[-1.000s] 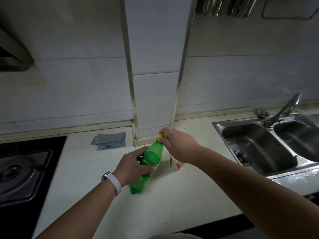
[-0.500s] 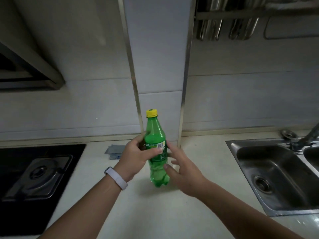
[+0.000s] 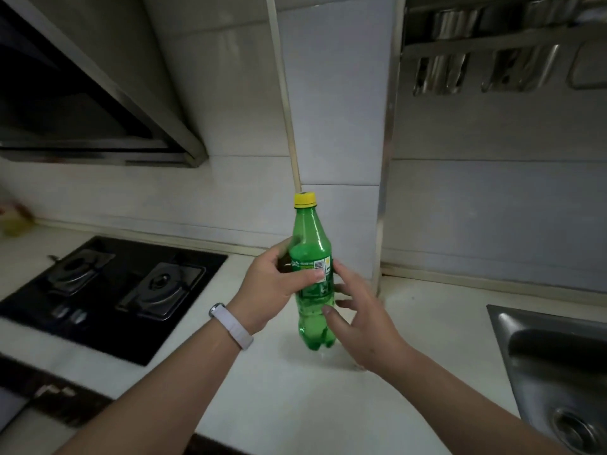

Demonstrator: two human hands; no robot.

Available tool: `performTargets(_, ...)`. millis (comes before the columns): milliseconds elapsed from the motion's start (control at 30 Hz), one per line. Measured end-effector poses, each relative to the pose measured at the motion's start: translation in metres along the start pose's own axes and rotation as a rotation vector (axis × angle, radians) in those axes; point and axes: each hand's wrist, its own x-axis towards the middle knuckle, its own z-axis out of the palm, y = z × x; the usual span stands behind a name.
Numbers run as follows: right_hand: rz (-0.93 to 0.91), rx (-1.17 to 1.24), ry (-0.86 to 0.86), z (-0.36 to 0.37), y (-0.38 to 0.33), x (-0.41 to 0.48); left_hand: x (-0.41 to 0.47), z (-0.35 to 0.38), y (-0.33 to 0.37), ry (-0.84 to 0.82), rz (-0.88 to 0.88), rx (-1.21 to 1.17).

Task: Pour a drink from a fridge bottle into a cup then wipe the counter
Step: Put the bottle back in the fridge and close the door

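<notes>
The right hand (image 3: 364, 326) is spread, holding nothing, beside the lower half of the bottle (image 3: 312, 244). The left hand (image 3: 272, 290) grips the upright bottle at its label, above the tabletop (image 3: 295, 405). A second ago the bottle leaned, with the right fingers at its cap (image 3: 305, 199).

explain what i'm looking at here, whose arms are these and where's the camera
No machine here: a person wears one camera on the head, looking forward and down, so both arms are their own. The left hand, with a pale wristband, grips an upright green plastic bottle with its yellow cap on. The right hand is open, fingers spread, close by the bottle's lower half. Below lies a white counter, with a black gas hob on the left and a steel sink on the right.
</notes>
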Motion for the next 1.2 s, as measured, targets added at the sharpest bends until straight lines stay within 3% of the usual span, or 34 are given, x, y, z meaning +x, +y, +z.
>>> performTargets(467,-0.101,0.129,-0.206,0.079,-0.055,0.012,-0.070,-0.084,0.021,0.278,-0.002,0.005)
performTargets(833,-0.103,0.187,-0.294,0.230,-0.131,0.025,-0.135,-0.238,0.030,0.374,0.034,0.002)
performTargets(1200,-0.214,0.208,-0.466,0.390,-0.219,0.025,-0.231,-0.398,0.042,0.587,0.087,0.051)
